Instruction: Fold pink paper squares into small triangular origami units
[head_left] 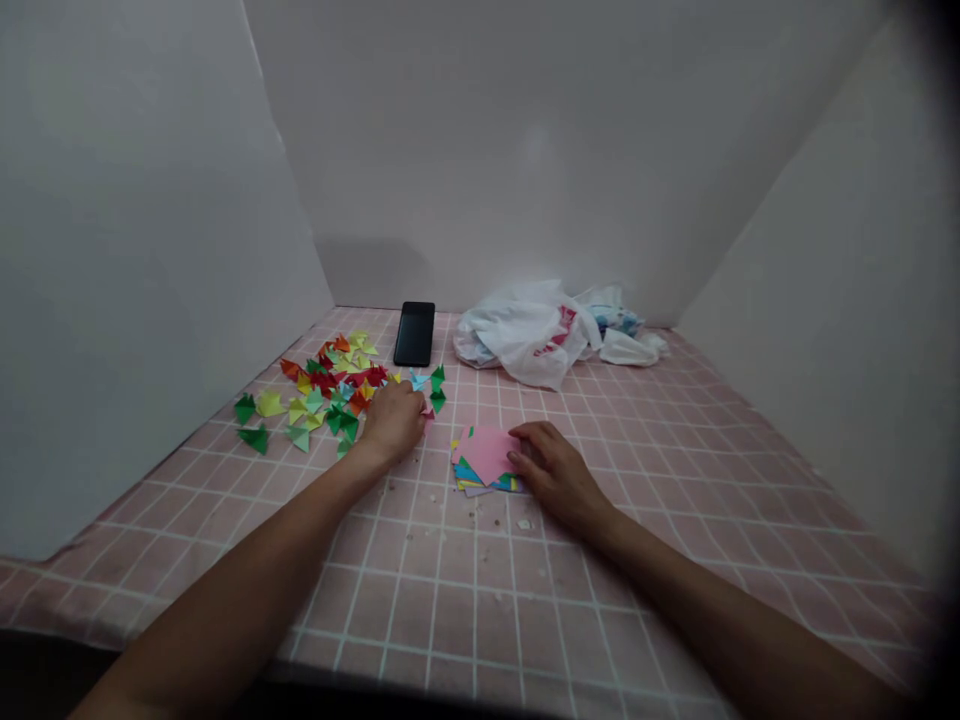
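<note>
My left hand [394,422] reaches in among small folded paper pieces [328,383] in green, red, orange, yellow and pale blue. Its fingers are curled together, and a pink folded paper piece [429,416] shows at the fingertips, partly hidden by them. On the right, my right hand [561,478] has thumb and fingers bent at the edge of a square pink paper sheet [487,452]. That sheet lies turned on top of a loose stack of coloured paper squares [474,482], with blue, yellow, green and lilac edges showing below it.
A black phone [415,334] lies behind the folded pieces. White plastic bags [525,330] with red print sit crumpled at the back, beside a blue-patterned packet [616,318] and a white crumpled piece [634,348]. Pale walls enclose the pink checked tablecloth [660,460].
</note>
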